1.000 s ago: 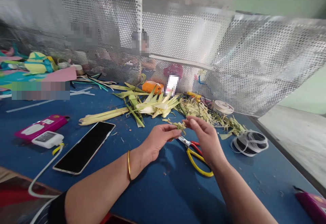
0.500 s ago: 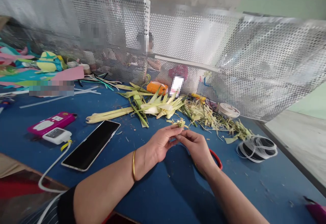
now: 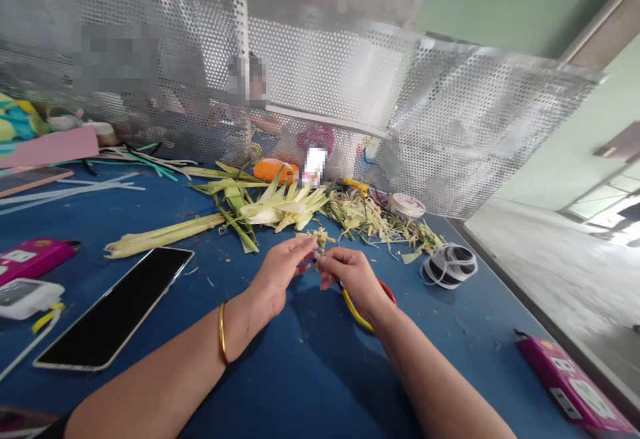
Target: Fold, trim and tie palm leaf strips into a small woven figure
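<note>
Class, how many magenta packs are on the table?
2: left pack, at the picture's left edge; right pack, at lower right. Others may be hidden.

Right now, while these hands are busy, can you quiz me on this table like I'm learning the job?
1. Which wrist wears the gold bangle?
2. True or false: the left hand holds a small folded-leaf piece.
3. Which handle colours show on the scissors, partly hidden by the right hand? A) blue and green; B) red and yellow; C) black and white.

Key: 1. left; 2. true; 3. B.
</note>
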The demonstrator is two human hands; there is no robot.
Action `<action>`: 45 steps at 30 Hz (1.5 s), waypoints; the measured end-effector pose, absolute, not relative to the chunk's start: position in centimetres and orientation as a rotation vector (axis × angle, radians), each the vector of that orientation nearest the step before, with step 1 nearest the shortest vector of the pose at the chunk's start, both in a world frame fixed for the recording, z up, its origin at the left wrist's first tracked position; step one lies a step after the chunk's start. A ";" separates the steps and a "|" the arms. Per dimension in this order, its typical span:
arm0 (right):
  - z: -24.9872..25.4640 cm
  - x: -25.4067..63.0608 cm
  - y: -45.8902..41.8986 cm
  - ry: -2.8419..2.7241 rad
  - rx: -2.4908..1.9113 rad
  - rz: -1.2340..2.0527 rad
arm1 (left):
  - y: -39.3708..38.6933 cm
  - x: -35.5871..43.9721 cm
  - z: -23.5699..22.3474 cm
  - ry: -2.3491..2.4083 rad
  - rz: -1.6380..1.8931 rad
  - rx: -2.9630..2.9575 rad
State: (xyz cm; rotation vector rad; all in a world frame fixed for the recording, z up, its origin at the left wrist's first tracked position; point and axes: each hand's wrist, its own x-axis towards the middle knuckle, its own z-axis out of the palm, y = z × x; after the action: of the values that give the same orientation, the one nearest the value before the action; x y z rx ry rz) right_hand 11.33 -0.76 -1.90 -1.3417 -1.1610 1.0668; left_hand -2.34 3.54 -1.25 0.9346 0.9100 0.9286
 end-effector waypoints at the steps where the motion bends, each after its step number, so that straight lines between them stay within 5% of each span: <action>1: -1.8 12.0 -0.5 -1.088 -1.374 1.035 | 3.5 -2.4 -1.2 0.929 0.903 0.914; 11: -3.0 24.6 1.9 -0.838 -1.781 0.209 | 2.9 -2.5 -1.2 0.907 0.652 0.917; 25: -3.5 22.0 2.4 -1.620 -2.123 0.012 | 4.4 -4.1 1.4 0.936 1.224 0.500; 34: -3.3 12.3 6.2 -2.683 -1.270 0.059 | 5.6 -5.1 2.3 0.902 1.321 0.373; 45: -2.7 21.4 7.9 -2.236 -1.789 -0.057 | 5.8 -6.3 3.4 0.827 1.386 0.276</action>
State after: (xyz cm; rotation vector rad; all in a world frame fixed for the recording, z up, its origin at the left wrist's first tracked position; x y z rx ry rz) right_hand 21.37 7.90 -2.75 -1.7888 -2.2361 -0.0573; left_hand -6.26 5.75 3.40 0.2763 0.8275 1.3857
